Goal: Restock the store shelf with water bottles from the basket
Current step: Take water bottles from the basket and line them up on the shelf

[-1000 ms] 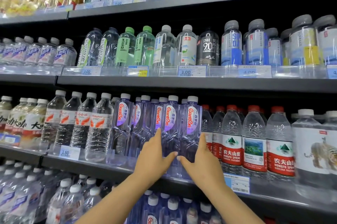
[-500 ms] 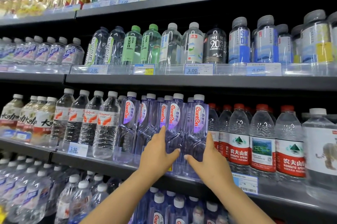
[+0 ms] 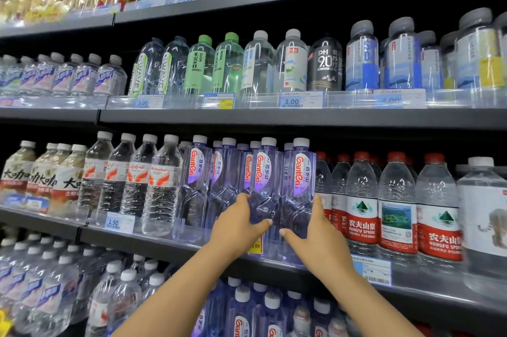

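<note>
Two purple-tinted Ganten water bottles with white caps stand side by side at the front of the middle shelf (image 3: 170,247). My left hand (image 3: 236,227) grips the lower body of the left bottle (image 3: 263,180), thumb across its front. My right hand (image 3: 315,238) grips the lower body of the right bottle (image 3: 300,180) in the same way. Both bottles are upright, their bases hidden behind my hands. More Ganten bottles (image 3: 196,185) stand to the left and behind. No basket is in view.
Red-capped Nongfu Spring bottles (image 3: 362,205) stand close on the right, clear white-capped bottles (image 3: 162,185) on the left. A shelf of mixed bottles (image 3: 290,62) hangs above. Price tags (image 3: 373,270) line the shelf edge. More Ganten bottles (image 3: 241,314) fill the shelf below.
Both hands have closed in on the two front Ganten bottles, from resting beside them to gripping them with thumbs nearly meeting. The view has shifted slightly left and down.
</note>
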A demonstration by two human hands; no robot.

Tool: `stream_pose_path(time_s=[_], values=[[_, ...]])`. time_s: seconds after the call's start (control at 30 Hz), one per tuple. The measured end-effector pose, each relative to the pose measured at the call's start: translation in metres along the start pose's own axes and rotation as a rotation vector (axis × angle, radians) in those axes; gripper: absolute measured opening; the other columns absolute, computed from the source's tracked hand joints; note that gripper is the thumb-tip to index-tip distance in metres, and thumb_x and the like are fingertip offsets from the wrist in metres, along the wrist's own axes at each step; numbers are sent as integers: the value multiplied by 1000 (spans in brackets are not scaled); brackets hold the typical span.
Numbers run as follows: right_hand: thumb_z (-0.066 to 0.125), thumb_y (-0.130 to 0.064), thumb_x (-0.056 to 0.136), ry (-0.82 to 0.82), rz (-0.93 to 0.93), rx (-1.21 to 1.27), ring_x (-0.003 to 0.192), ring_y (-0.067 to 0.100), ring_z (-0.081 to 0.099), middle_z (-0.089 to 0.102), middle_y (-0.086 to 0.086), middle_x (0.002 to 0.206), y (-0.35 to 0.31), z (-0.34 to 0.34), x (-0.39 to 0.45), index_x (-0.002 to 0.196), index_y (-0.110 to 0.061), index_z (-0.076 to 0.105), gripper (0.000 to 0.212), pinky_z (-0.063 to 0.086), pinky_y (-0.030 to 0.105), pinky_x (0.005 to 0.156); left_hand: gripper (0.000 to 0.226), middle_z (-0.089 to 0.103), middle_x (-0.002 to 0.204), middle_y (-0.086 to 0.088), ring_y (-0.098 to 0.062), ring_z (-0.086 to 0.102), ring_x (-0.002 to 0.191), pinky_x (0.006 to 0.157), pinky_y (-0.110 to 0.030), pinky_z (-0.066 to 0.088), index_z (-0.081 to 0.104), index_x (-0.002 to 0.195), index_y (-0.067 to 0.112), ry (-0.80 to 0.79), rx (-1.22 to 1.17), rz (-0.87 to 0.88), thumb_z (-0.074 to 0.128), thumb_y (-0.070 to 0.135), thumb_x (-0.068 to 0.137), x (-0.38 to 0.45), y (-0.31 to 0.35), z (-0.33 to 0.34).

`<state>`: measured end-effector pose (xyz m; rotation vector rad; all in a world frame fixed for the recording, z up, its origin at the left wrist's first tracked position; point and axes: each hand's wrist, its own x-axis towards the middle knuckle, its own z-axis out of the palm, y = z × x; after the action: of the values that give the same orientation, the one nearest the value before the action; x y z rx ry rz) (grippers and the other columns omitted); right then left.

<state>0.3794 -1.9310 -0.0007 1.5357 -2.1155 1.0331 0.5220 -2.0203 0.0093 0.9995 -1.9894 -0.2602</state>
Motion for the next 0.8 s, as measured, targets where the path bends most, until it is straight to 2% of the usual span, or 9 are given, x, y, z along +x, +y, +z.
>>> stream_pose_path(time_s=[0.17, 0.3, 0.4, 0.47, 0.57, 0.63, 0.7, 0.73, 0.8], values=[[51, -64, 85, -9, 10, 5, 58, 4, 46, 57, -1, 89, -1, -1, 1, 149, -18, -14, 102, 29, 18, 42, 72, 56, 130, -8, -27, 58, 111, 86, -38, 51, 27, 138, 12, -10, 22, -28, 62, 49, 87, 2, -1, -2], [52, -63, 84, 1, 12, 11, 54, 6, 48, 48, -9, 69, -5, -3, 0, 149, -18, -8, 100, 33, 20, 42, 73, 55, 133, -6, -25, 56, 117, 92, -36, 49, 30, 140, 12, -25, -47, -51, 65, 45, 86, 4, -2, -5], [52, -63, 85, -11, 7, 5, 55, 5, 50, 50, -9, 68, -13, -1, 1, 149, -18, -9, 100, 35, 21, 43, 72, 53, 136, -3, -22, 52, 122, 93, -31, 44, 33, 141, 13, 9, -109, -57, 67, 41, 85, 1, -4, -5], [51, -65, 84, -14, 6, -19, 57, 6, 51, 54, -8, 73, -20, 3, 2, 148, -19, -12, 101, 36, 21, 44, 67, 52, 136, -1, -20, 52, 121, 92, -27, 42, 37, 140, 14, 29, -135, -53, 68, 38, 85, 0, -7, -5], [52, -63, 85, -6, 23, -30, 76, 15, 63, 65, -1, 99, -26, 11, 5, 148, -18, -14, 102, 48, 26, 56, 68, 50, 139, 0, -17, 50, 123, 95, -25, 40, 38, 142, 15, 20, -161, -46, 69, 36, 85, 2, -12, -7], [51, -61, 86, -4, 26, -18, 85, 17, 64, 63, 1, 111, -26, 14, 7, 148, -18, -16, 101, 49, 27, 61, 79, 44, 147, -1, -18, 45, 131, 105, -30, 40, 27, 149, 15, 6, -163, -36, 68, 37, 85, 6, -16, -8], [50, -61, 87, -18, 11, -4, 79, 15, 62, 64, 1, 106, -25, 15, 7, 147, -18, -18, 101, 44, 23, 53, 85, 40, 149, -1, -18, 42, 133, 107, -31, 39, 16, 153, 18, -23, -188, -23, 67, 34, 86, 7, -19, -9], [49, -62, 87, -25, 0, -2, 75, 14, 60, 64, 1, 103, -24, 15, 7, 147, -18, -19, 101, 40, 21, 49, 87, 44, 145, 0, -17, 46, 128, 102, -27, 41, 10, 154, 21, -36, -203, -15, 66, 32, 88, 6, -20, -10], [50, -62, 87, -22, -6, -5, 77, 14, 61, 63, 2, 106, -25, 17, 8, 148, -18, -18, 102, 41, 22, 50, 91, 57, 113, 7, -10, 58, 95, 80, -20, 46, -4, 153, 29, -48, -202, 9, 62, 30, 90, 4, -20, -11]])
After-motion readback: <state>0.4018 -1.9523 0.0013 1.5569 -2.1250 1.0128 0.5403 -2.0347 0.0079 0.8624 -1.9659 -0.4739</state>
